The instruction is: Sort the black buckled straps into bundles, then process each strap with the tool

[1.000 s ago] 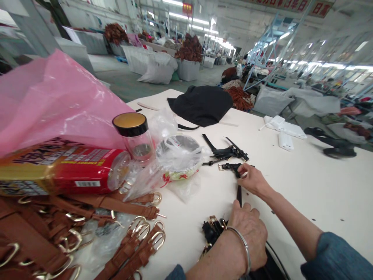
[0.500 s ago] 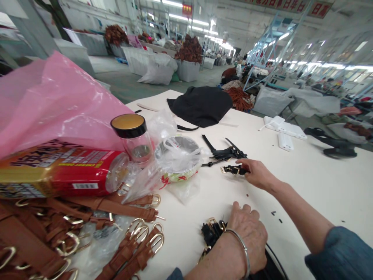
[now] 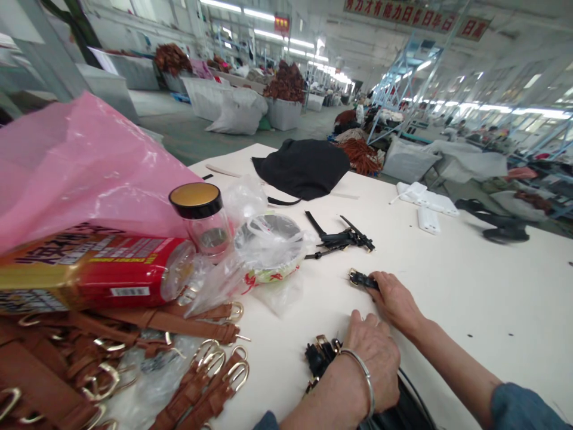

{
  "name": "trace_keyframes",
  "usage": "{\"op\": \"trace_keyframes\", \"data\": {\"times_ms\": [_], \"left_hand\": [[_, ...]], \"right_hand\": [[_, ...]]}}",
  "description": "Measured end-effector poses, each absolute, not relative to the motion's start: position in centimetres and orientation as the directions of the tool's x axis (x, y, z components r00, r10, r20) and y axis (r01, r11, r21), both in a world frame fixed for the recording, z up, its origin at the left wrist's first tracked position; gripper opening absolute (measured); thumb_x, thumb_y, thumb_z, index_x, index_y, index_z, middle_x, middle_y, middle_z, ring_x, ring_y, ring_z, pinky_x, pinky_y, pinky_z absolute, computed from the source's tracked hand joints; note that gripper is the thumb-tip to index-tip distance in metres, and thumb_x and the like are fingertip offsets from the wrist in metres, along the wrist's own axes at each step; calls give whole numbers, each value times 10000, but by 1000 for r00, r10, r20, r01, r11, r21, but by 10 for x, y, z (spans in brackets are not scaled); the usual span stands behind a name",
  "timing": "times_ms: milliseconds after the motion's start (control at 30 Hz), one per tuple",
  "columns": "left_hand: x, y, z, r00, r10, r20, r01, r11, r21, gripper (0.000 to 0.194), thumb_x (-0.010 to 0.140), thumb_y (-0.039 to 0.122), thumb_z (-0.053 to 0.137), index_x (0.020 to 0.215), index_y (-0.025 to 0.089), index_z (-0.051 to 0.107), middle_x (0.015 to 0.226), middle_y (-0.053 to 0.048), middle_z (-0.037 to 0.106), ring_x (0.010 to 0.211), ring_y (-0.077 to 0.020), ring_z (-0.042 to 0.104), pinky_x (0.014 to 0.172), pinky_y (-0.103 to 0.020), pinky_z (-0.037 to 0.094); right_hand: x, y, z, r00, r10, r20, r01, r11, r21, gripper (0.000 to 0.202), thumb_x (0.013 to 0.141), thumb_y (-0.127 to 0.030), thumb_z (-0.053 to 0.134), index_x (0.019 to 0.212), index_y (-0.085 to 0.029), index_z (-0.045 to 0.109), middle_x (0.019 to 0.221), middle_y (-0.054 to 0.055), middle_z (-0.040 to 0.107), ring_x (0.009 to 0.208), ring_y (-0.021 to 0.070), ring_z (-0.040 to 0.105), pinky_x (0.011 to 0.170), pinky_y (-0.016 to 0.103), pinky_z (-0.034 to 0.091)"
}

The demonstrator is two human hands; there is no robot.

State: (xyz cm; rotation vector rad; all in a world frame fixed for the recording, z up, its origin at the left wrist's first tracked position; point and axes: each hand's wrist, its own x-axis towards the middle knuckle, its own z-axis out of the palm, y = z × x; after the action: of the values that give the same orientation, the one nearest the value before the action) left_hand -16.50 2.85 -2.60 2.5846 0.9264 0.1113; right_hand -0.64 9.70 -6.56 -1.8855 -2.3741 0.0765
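In the head view my right hand [image 3: 394, 301] is closed round a black buckled strap [image 3: 363, 279], whose gold buckle points left. My left hand [image 3: 373, 358], with a silver bangle at the wrist, lies lower and nearer, over black straps with gold buckles [image 3: 320, 356]; its fingers curl down and what they hold is hidden. Black leather pieces [image 3: 403, 406] show beneath this hand and wrist. Farther back on the white table [image 3: 452, 280] lies a small pile of black straps [image 3: 342, 239].
Brown buckled straps [image 3: 179, 322] cover the left front, below a red and gold package [image 3: 129, 272]. Beside it stand a gold-lidded jar [image 3: 203, 221] and a plastic-wrapped bowl [image 3: 271, 245]. A black cloth [image 3: 304, 167] and white devices [image 3: 428, 220] lie farther back.
My right hand has moved nearer to my left hand, drawing the black strap away from the small pile. My left hand has stayed nearly in place. The view has shifted slightly.
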Motion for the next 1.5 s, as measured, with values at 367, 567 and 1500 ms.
{"op": "trace_keyframes", "data": {"times_ms": [367, 567, 1500], "left_hand": [[-171, 31, -12, 649, 747, 144, 621, -630, 467, 163, 806, 259, 408, 904, 198, 522, 920, -36, 556, 772, -190, 514, 716, -345, 433], [-187, 58, 8, 578, 794, 190, 641, -586, 496, 251, 879, 176, 321, 988, 197, 545, 1033, -35, 563, 992, -188, 460, 859, -338, 401], [-195, 29, -36, 758, 650, 58, 527, -661, 534, 300, 766, 399, 510, 1011, 226, 510, 1025, -32, 581, 976, -220, 470, 790, -358, 448]], "right_hand": [[-5, -27, -53, -174, 974, -146, 639, -2, -769, 327, 902, -334, 379, 1191, -240, 500, 1157, 62, 524, 1080, 206, 473, 988, 365, 371], [-17, -33, -56, -123, 992, -39, 758, 69, -649, 314, 916, -345, 342, 1172, -275, 510, 1163, 74, 523, 1079, 248, 463, 969, 460, 365], [-19, 226, -56, -60, 995, 84, 940, 84, -330, 687, 672, -147, 590, 1327, -141, 381, 1288, 139, 496, 1162, 261, 459, 924, 368, 386]]}}
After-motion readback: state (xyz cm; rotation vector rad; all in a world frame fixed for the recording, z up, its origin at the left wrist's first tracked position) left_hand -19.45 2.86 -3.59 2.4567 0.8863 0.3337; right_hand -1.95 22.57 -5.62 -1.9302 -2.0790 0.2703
